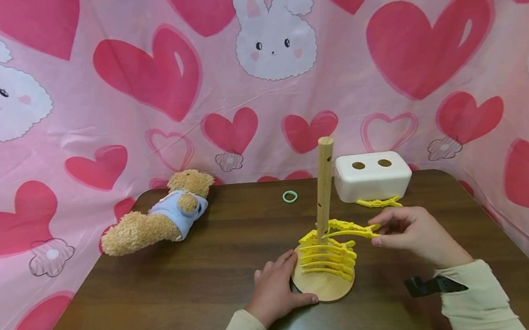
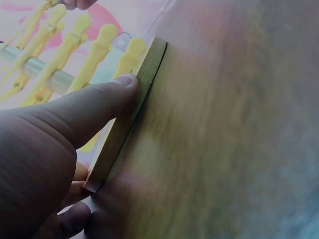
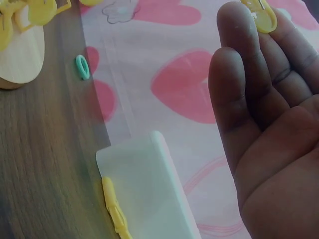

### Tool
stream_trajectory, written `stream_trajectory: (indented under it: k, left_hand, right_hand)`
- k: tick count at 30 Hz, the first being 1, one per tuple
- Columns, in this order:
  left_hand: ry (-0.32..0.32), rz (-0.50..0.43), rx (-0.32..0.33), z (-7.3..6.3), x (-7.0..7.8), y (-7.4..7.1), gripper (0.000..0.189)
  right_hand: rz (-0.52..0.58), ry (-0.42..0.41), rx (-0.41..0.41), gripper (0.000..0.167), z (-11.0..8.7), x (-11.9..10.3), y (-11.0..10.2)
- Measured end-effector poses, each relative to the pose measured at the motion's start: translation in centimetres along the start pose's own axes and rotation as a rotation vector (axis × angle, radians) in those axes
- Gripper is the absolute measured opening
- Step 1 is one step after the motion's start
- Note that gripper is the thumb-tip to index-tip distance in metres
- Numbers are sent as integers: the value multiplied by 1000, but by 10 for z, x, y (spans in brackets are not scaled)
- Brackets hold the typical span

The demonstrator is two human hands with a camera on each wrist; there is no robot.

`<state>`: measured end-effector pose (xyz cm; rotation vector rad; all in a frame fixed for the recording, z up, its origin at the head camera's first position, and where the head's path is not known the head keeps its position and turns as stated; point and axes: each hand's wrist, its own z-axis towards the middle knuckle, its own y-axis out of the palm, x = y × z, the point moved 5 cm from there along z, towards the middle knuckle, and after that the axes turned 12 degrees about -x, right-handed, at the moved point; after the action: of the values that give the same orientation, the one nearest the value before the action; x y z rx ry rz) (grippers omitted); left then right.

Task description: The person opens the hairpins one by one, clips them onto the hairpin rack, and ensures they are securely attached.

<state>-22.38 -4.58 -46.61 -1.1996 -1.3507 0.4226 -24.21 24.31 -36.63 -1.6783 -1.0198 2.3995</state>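
Observation:
A wooden post (image 1: pixel 324 191) rises from a round wooden base (image 1: pixel 325 290) on the table. Several yellow alligator hair clips (image 1: pixel 328 262) sit one above another on its lower part. My left hand (image 1: pixel 275 290) grips the base's rim, with the thumb (image 2: pixel 102 97) at the near edge and the fingers round the side. At the right, my right hand (image 1: pixel 411 232) pinches the tail end of another yellow hair clip (image 1: pixel 352 231). The clip's long arms reach to the post above the others; whether they clasp it I cannot tell. Only its tail shows in the right wrist view.
Behind the right hand stands a white box (image 1: pixel 370 188) with two round holes on top; one yellow hair clip (image 1: pixel 378 203) lies against its front. A green ring (image 1: pixel 290 196) lies further back. At the left, a teddy bear (image 1: pixel 172 211) in blue clothing leans at the table's edge.

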Motion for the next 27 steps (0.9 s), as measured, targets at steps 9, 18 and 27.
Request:
stream_trajectory:
  k: [9,18,27]
  left_hand:
    - [0,7,-1,0,1,0,105]
    - [-8,11,-4,0,2,0,104]
    - [-6,25,-8,1,3,0,103]
  right_hand:
    - [34,43,-33,25,5,-2,12]
    - [-2,36,-11,25,6,-5,13]
    - [-5,59,-14,24,10,-6,20]
